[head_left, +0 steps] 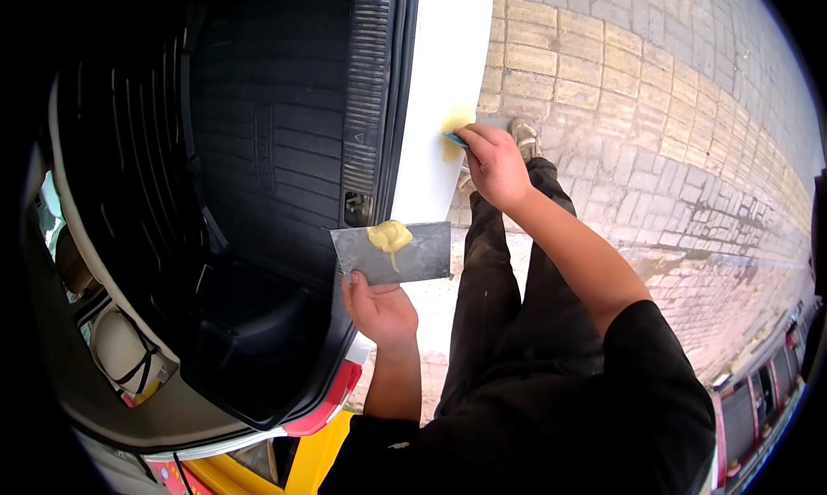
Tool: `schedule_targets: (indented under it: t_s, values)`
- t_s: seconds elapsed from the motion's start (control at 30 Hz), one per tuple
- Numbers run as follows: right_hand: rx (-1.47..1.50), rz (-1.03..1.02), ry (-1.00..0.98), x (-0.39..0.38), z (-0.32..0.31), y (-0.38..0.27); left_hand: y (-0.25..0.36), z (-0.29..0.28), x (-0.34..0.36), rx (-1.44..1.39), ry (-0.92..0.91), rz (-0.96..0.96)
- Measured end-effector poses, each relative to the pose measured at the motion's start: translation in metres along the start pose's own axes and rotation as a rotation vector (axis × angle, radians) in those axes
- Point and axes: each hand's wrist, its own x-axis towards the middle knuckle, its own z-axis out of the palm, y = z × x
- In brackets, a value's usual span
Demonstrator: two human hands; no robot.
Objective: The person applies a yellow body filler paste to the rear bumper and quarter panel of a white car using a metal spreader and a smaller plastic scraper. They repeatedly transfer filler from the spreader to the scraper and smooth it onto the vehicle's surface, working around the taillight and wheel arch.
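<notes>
My left hand (pixel 383 316) grips the near edge of a grey rectangular mixing plate (pixel 424 252), thumb on top. A lump of yellow body filler (pixel 388 236) sits on the plate's far part, with a thin streak running down from it. Farther off and to the right, my right hand (pixel 500 163) pinches a small teal spreader (pixel 455 138). The spreader meets the white bumper (pixel 450 43) of a car, over a smeared pale-yellow filler patch (pixel 458 116). My fingers cover part of the spreader.
Left of the bumper is the car's open boot with a dark ribbed mat (pixel 276 81), a scuffed sill (pixel 369 73) and a latch (pixel 356 207). A red tail light (pixel 327 402) is at lower left, above a yellow frame (pixel 319 448). Paving (pixel 594 56) lies right, beyond my shoes (pixel 524 137).
</notes>
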Motion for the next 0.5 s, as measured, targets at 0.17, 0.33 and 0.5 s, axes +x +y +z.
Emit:
schedule_targets:
  t_s: [0.17,0.33,0.5]
  values:
    - [-0.069,-0.009,0.017,0.018,0.010,0.012,-0.011,-0.008,0.002,-0.063,0.048,-0.015]
    - [-0.033,0.010,-0.222,-0.057,0.020,-0.004,-0.007,-0.010,-0.001,-0.048,0.059,-0.025]
    - [-0.025,-0.027,-0.112,-0.019,0.002,-0.005,0.004,-0.003,0.000,-0.038,0.039,0.007]
